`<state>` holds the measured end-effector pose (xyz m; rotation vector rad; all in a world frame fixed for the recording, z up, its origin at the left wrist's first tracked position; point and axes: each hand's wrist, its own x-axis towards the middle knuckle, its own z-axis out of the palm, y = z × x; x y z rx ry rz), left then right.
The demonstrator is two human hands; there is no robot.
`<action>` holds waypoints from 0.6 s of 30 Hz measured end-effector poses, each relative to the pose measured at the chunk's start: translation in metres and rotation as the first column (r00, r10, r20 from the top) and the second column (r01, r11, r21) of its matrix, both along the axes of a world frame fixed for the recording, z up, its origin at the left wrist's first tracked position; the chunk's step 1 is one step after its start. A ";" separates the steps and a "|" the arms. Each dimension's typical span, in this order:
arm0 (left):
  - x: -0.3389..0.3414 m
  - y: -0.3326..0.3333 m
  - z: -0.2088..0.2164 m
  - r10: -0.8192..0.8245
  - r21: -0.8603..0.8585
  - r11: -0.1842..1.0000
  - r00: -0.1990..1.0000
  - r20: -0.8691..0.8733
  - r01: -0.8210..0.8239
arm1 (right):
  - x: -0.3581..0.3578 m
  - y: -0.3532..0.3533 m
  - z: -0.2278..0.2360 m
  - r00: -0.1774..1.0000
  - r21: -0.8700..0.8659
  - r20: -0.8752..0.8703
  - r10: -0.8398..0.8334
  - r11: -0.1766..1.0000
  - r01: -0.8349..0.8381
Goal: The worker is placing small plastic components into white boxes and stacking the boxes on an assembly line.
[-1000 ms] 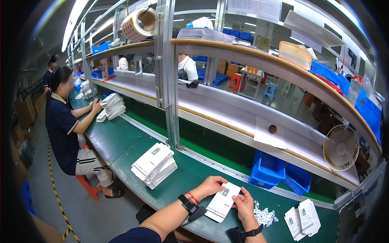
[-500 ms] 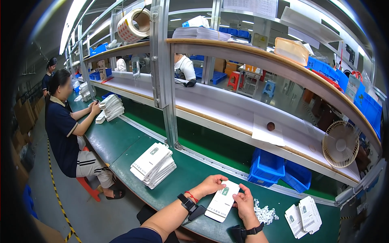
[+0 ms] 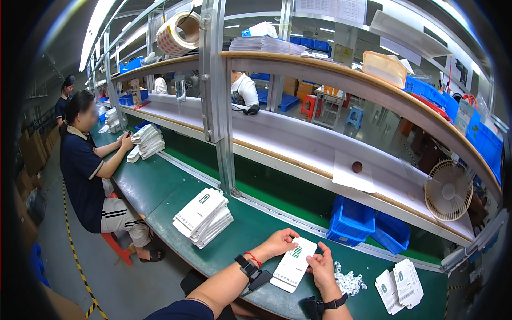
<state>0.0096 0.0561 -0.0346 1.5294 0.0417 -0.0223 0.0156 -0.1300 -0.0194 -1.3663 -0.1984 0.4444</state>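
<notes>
A flat white box (image 3: 293, 268) with green print lies between my two hands, just over the green tabletop. My left hand (image 3: 276, 244) pinches its upper left corner with thumb and fingers. On the opposite long edge, my right hand (image 3: 321, 266) grips the box near its upper right corner, thumb on the face. Beside my right wrist is a loose heap of small clear-white plastic pieces (image 3: 349, 281). A stack of similar white flat boxes (image 3: 201, 216) stands to the left of my hands. Two more white boxes (image 3: 408, 284) lie overlapping at the right.
Blue bins (image 3: 351, 220) sit beneath the shelf behind my hands. A metal post (image 3: 216, 106) rises from the green table (image 3: 160, 186). A small fan (image 3: 448, 190) stands on the lower shelf. To the left, a seated person (image 3: 88, 165) works by another stack of boxes.
My hands and the box stay almost where they were. The right fingertips shift very slightly at the box's edge; the whole view moves a touch.
</notes>
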 end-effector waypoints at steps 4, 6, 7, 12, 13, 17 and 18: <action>0.001 0.000 -0.003 0.002 0.008 1.000 1.000 0.002 -0.002 | 0.001 -0.001 -0.001 0.999 0.001 -0.001 0.033 0.999 -0.033; 0.000 0.001 -0.001 0.002 0.015 1.000 1.000 -0.001 -0.002 | 0.000 0.000 0.000 1.000 -0.001 0.003 0.021 1.000 -0.021; -0.001 0.000 0.000 0.002 0.023 1.000 1.000 -0.004 -0.002 | -0.001 0.000 0.001 1.000 -0.003 0.006 0.008 1.000 -0.008; -0.001 -0.001 0.003 -0.009 -0.001 1.000 1.000 -0.004 0.009 | 0.000 0.000 0.000 1.000 -0.007 0.013 0.014 1.000 -0.014; -0.001 -0.001 0.002 -0.012 -0.005 1.000 1.000 0.001 0.012 | 0.001 -0.001 -0.001 0.999 -0.001 0.006 0.048 0.999 -0.048; 0.001 0.001 -0.005 -0.025 -0.017 1.000 1.000 0.010 0.025 | 0.001 -0.002 -0.002 0.998 -0.013 0.000 0.058 0.998 -0.058; 0.002 0.000 -0.005 -0.025 -0.016 1.000 1.000 0.009 0.025 | 0.002 -0.002 -0.004 0.998 -0.009 0.002 0.061 0.998 -0.061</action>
